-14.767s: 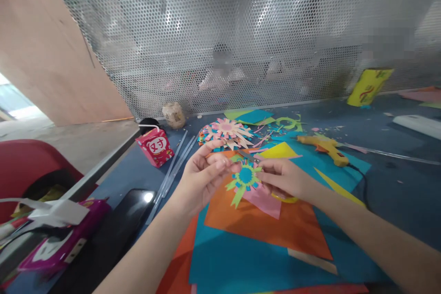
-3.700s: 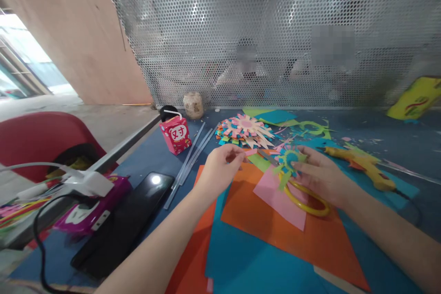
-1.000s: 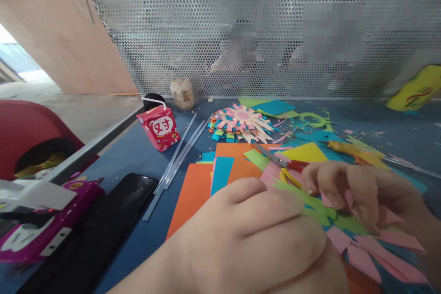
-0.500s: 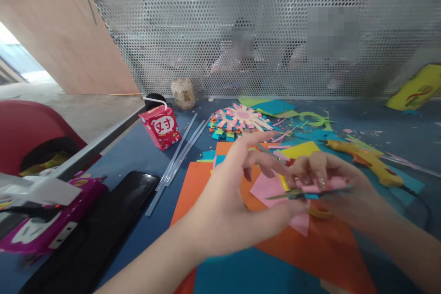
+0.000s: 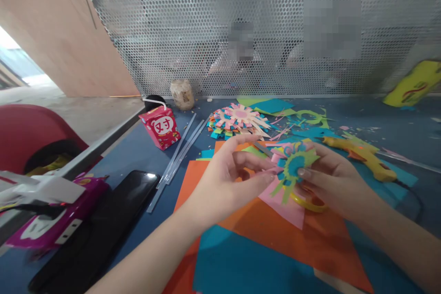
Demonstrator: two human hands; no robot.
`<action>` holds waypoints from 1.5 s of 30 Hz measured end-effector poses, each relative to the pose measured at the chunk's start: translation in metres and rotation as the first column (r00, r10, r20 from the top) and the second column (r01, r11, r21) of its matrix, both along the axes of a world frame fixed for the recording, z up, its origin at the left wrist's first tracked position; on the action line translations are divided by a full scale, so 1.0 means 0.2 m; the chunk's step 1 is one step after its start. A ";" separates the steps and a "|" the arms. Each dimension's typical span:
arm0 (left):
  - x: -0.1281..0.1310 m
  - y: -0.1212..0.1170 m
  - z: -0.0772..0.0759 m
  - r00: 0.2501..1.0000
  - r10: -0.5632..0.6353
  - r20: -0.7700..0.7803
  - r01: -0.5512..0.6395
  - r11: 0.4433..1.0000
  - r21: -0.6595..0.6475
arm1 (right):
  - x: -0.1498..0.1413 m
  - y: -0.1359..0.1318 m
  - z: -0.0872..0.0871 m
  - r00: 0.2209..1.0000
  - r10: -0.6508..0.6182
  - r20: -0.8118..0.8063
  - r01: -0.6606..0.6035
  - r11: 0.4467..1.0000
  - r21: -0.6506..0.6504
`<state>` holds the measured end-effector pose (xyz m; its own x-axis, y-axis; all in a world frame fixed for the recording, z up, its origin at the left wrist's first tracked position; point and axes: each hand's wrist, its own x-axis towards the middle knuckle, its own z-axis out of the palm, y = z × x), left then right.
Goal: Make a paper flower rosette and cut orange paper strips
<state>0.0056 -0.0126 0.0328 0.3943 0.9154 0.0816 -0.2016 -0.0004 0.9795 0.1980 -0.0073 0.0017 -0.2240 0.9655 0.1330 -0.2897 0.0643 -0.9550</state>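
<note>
My right hand [image 5: 330, 181] holds a small paper flower [image 5: 292, 167] with a blue centre, green spikes and pink petals, thumb pressed on its face. My left hand [image 5: 227, 179] pinches one of the flower's pink petals at its left edge, the other fingers curled loosely. Both hands hover over a pink sheet [image 5: 285, 204] and an orange sheet [image 5: 296, 239]. Yellow-handled scissors [image 5: 308, 202] lie under my right hand. A larger finished paper flower [image 5: 239, 119] lies further back on the table.
A yellow glue gun [image 5: 361, 156] lies right of my hands. A red drink carton [image 5: 160, 126] and glue sticks [image 5: 179, 151] sit to the left, with a black phone [image 5: 113, 206] nearer. A perforated metal screen [image 5: 241, 27] closes the table's far side. Paper scraps lie around.
The flower was edge-on half a second ago; now it faces up toward me in my right hand. My left hand's fingers have closed in onto a petal.
</note>
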 end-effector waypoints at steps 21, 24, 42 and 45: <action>0.00 0.01 0.00 1.000 0.015 0.018 -0.013 0.994 -0.113 | 0.01 0.01 -0.03 0.999 0.008 0.038 -0.008 1.000 0.011; 0.00 0.01 0.00 0.999 0.017 0.027 -0.013 0.992 -0.123 | 0.01 0.00 -0.02 0.997 0.036 0.070 -0.038 0.998 0.041; -0.02 0.02 0.01 0.960 -0.055 -0.274 -0.038 0.945 -0.324 | 0.10 -0.07 0.02 0.591 -0.689 0.419 -0.543 0.044 0.839; -0.02 0.03 0.00 0.963 -0.002 -0.270 -0.076 0.957 -0.280 | 0.08 -0.08 0.03 0.578 -0.709 0.405 -0.550 0.028 0.834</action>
